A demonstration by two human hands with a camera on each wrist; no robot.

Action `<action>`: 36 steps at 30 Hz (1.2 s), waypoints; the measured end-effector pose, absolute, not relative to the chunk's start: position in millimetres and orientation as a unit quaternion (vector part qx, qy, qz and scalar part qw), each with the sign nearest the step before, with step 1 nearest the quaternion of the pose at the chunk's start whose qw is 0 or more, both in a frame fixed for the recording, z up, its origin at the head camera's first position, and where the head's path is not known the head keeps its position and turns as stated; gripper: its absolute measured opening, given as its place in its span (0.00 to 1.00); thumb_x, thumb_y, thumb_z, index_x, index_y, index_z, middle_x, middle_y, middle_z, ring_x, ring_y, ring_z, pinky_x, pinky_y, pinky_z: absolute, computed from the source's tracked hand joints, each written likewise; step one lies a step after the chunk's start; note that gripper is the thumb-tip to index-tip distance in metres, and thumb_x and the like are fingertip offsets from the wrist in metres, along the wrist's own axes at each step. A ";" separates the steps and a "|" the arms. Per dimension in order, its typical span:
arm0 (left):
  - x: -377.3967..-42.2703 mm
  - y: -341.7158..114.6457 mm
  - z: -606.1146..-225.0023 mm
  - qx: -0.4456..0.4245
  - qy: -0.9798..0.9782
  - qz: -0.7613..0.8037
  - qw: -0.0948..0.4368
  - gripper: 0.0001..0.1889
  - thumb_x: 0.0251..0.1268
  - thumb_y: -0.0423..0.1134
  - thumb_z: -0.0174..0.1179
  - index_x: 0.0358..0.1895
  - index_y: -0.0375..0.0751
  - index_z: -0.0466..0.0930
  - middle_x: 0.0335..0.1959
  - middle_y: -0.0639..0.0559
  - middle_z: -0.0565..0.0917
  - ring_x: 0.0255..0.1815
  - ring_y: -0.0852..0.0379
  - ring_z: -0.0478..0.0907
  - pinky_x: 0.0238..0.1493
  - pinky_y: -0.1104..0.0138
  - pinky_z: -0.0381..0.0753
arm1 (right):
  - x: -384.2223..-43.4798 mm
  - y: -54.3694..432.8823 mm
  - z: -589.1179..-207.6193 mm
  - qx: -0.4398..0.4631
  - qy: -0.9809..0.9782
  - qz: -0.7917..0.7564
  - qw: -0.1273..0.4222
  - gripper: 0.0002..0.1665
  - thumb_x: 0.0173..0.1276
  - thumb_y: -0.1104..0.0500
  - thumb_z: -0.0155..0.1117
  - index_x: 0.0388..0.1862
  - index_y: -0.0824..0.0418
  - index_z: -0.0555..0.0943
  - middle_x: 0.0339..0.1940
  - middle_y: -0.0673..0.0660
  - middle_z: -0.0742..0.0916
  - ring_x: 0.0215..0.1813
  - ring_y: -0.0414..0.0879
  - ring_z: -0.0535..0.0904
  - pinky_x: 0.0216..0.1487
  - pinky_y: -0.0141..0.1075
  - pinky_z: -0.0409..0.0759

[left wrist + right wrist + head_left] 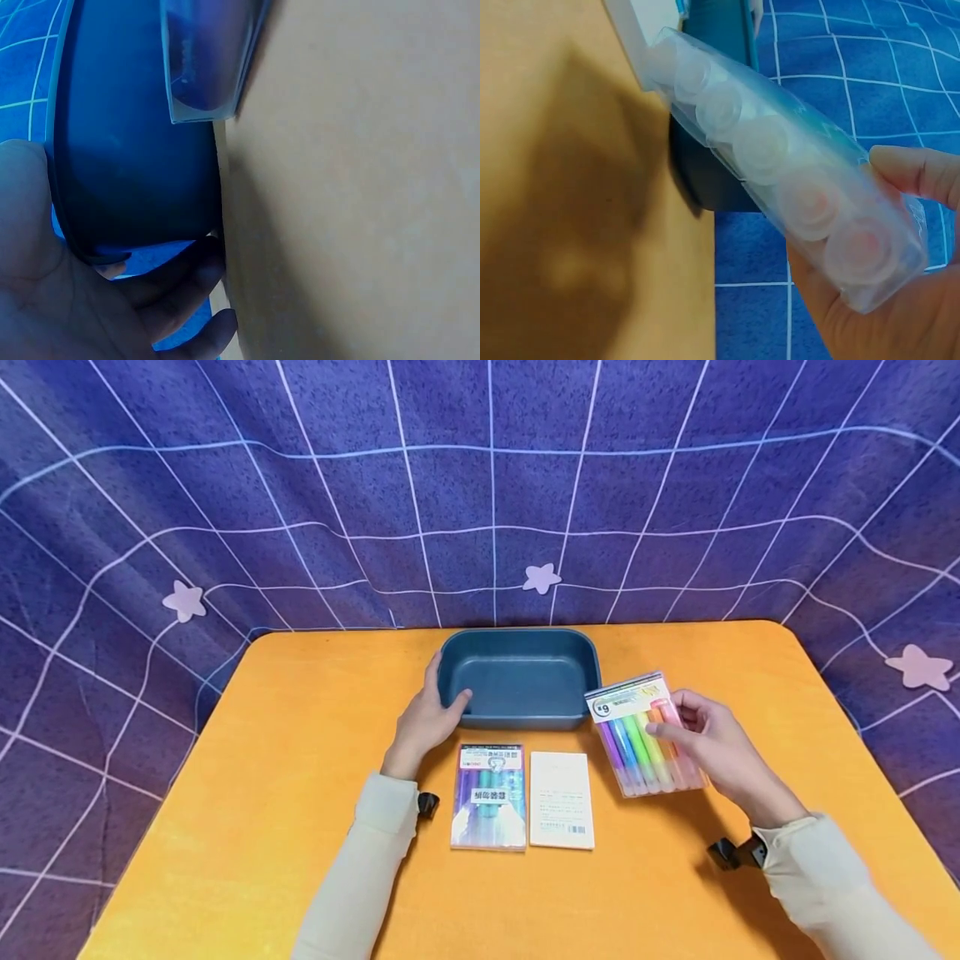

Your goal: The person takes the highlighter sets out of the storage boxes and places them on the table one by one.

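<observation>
A dark teal plastic bin [525, 722] stands near the table's back edge, with its bare bottom showing. My left hand [427, 720] holds its left end, thumb over the rim and fingers along the outside. In the left wrist view the fingers reach down the end wall of the bin [135, 157]. My right hand [723, 750] pinches a clear pack of coloured markers [637, 750] by its right side. That pack is tilted and held above the table, to the right of the bin's front corner. In the right wrist view the round marker ends of the pack [761, 150] face the camera.
On the orange table [285, 827], in front of the bin, lies a second clear pack of purple and teal pens [487, 827]. Beside it is a flat white box [561, 785] with small print and a barcode. A blue gridded curtain [487, 493] hangs behind the table.
</observation>
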State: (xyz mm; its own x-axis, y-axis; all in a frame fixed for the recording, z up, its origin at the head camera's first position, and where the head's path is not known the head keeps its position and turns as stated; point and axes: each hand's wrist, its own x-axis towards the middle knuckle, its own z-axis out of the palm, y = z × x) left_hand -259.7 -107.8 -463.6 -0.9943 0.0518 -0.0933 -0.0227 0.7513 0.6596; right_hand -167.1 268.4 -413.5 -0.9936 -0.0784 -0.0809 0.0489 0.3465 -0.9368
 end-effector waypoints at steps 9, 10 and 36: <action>-262.2 -107.2 -467.6 0.004 0.932 0.358 0.054 0.46 0.72 0.62 0.52 0.81 0.68 0.30 0.78 0.37 0.65 0.69 0.32 0.74 0.64 0.36 0.74 | -155.8 273.8 -429.0 0.023 0.782 -0.616 0.091 0.14 0.72 0.61 0.63 0.50 0.65 0.73 0.35 0.44 0.84 0.34 0.36 0.82 0.33 0.32 0.84; -262.1 -107.4 -467.9 0.004 0.932 0.358 0.055 0.46 0.72 0.62 0.51 0.82 0.68 0.30 0.78 0.37 0.65 0.69 0.32 0.73 0.64 0.36 0.73 | -154.8 274.1 -430.6 0.026 0.778 -0.620 0.099 0.15 0.72 0.60 0.63 0.52 0.65 0.72 0.36 0.44 0.84 0.34 0.37 0.83 0.34 0.33 0.85; -260.6 -106.8 -464.9 0.004 0.928 0.367 0.056 0.45 0.72 0.61 0.51 0.82 0.66 0.31 0.79 0.39 0.64 0.71 0.33 0.72 0.65 0.35 0.72 | -143.4 268.7 -458.6 0.069 0.755 -0.628 0.174 0.31 0.74 0.62 0.58 0.68 0.75 0.61 0.39 0.45 0.84 0.38 0.35 0.84 0.39 0.33 0.85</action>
